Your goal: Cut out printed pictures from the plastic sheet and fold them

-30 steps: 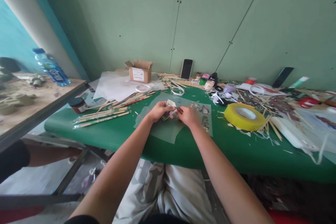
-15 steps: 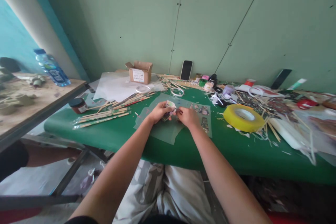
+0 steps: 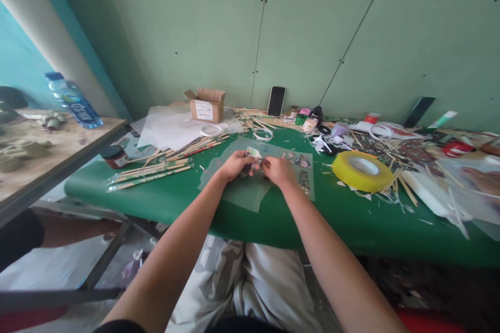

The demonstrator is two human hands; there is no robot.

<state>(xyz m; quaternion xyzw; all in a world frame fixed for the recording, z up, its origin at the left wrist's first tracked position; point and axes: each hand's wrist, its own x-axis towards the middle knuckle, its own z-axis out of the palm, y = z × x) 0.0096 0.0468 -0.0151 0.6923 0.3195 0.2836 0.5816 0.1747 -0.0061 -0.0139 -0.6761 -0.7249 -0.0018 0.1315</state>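
Note:
My left hand (image 3: pixel 234 165) is closed on a small printed paper piece (image 3: pixel 253 153), light at its top and darker below. At the right edge of that piece, my right hand (image 3: pixel 279 170) is closed with fingers pinched; what lies between them is too small to make out. Both hands are just above a translucent sheet (image 3: pixel 246 199) on the green table top (image 3: pixel 187 213). Several printed cutouts (image 3: pixel 303 161) lie flat on the sheet, right of my right hand.
A yellow tape roll (image 3: pixel 361 171) lies to the right among scraps and sticks. Wrapped chopsticks (image 3: pixel 152 174) and a dark jar (image 3: pixel 114 156) are at left. Behind stand a cardboard box (image 3: pixel 208 106) and a phone (image 3: pixel 276 101). Another person's hand (image 3: pixel 482 179) is at far right.
The whole view has shifted slightly. My hands stay together at the printed piece, which has tilted a little. At far right, the other person's hand and a thin white strip have moved.

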